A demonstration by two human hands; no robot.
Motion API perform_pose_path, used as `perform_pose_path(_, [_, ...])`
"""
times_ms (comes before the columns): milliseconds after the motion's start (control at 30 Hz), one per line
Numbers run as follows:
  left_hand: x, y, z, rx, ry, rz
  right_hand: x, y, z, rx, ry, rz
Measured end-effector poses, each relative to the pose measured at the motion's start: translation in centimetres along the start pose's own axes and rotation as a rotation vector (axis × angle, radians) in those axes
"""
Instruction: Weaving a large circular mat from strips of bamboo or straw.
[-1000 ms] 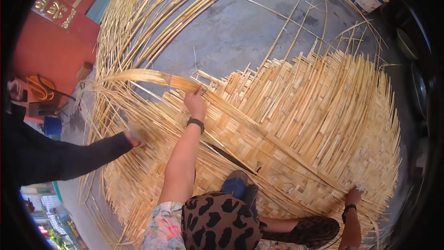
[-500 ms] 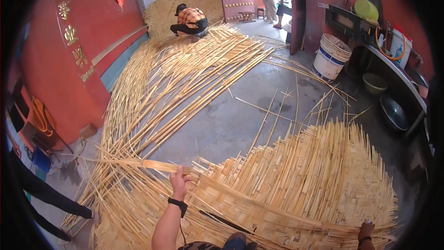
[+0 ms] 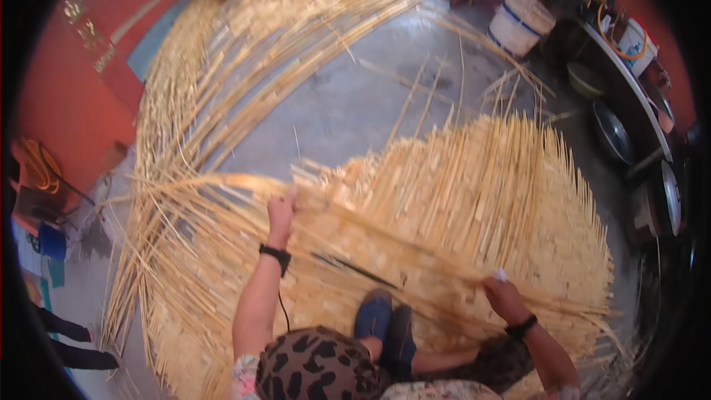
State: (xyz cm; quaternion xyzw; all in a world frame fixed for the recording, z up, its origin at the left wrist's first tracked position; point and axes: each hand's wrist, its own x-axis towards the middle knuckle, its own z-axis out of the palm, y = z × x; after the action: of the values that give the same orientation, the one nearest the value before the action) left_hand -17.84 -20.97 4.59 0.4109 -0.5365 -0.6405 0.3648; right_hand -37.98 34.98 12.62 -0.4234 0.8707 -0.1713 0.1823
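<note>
I crouch on a large woven bamboo mat (image 3: 474, 192) with many strip ends sticking out along its edges. My left hand (image 3: 281, 221), with a black band on the wrist, is closed on a long, flat bamboo strip (image 3: 244, 180). From there the strip slants down to the right across the mat to my right hand (image 3: 505, 301), whose fingers are closed around it. Motion blurs both hands and the strip. A thin dark bar (image 3: 359, 270) lies on the mat between my arms, close to my blue shoe (image 3: 372, 316).
Long loose bamboo strips (image 3: 244, 115) fan out at the left and far side, near another person at the top edge. A white bucket (image 3: 521, 21), a green basin (image 3: 586, 79) and a dark metal pan (image 3: 612, 132) stand at the right. Another person's legs (image 3: 74, 341) show lower left.
My view has tipped downward, bringing my knees into sight. My right hand has come inward from the mat's right end along the strip. My left hand still holds it.
</note>
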Motion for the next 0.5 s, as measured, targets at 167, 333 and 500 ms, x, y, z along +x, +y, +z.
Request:
perform_pose_path(167, [-1.1, 1.7, 0.7, -0.035, -0.064, -0.135, 7.2, -12.4, 6.2, 0.164, -0.145, -0.373])
perform_pose_path(333, [-3.4, 0.3, 0.1, 0.003, -0.081, -0.142, 11.7, -14.1, 12.4, 0.061, -0.143, -0.314])
perform_pose_path(500, [-5.1, 0.9, -0.9, 0.006, -0.091, -0.183, 12.6, -15.1, 14.2, -0.035, -0.245, -0.122])
